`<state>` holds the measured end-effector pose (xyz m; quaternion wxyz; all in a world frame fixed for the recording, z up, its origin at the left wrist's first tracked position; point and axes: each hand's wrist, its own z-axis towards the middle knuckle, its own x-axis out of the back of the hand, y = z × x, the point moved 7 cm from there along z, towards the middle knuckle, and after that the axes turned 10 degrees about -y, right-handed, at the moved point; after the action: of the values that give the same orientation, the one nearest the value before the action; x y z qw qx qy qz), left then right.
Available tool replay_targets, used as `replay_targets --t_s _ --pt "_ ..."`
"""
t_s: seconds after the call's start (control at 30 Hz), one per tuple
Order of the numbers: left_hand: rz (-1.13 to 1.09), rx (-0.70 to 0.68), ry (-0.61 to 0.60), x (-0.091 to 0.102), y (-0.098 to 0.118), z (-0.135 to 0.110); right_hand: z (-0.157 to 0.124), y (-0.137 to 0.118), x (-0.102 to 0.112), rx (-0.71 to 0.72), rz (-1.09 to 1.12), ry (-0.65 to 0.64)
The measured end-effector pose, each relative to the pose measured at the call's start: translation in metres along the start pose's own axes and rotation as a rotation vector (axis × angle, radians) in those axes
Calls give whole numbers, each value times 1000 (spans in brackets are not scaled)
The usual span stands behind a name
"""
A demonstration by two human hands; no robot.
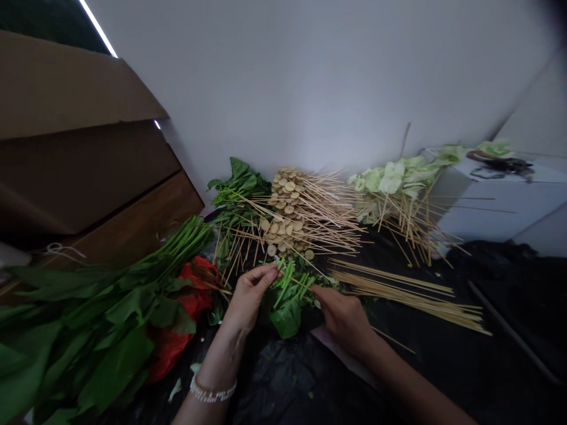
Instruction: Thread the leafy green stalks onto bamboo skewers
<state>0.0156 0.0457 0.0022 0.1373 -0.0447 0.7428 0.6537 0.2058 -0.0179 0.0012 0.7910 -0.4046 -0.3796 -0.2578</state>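
Fingers of L. hand point(247, 295) were pressed tog. by leafy-green stems point(286, 284); those of R. hand point(345, 316) pinched bamboo skewer point(305, 285).

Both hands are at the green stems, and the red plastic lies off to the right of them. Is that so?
Not quite: the head view shows the red plastic to the left of both hands. The left hand and right hand are indeed at the green stems.

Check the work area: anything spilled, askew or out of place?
A pale scrap lies loose on the black plastic, beside the bracelet. One stick looks stray, lying by the right hand, apart from the bundled sticks.
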Motion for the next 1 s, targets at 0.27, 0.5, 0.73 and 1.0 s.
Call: replay_targets --t_s 0.27,0.5,0.73,1.0 --pt "8 9 -11 1 -2 0 0 0 -2 -4 -6 -15" --pt "84 24 -34 1 -1 1 -1 0 -5 -8 -11 -25" --pt "122 -36 -13 5 3 3 0 0 -5 -28 -35 -54" --pt "204 1 -30 -1 1 1 0 0 -7 -25 -28 -64"
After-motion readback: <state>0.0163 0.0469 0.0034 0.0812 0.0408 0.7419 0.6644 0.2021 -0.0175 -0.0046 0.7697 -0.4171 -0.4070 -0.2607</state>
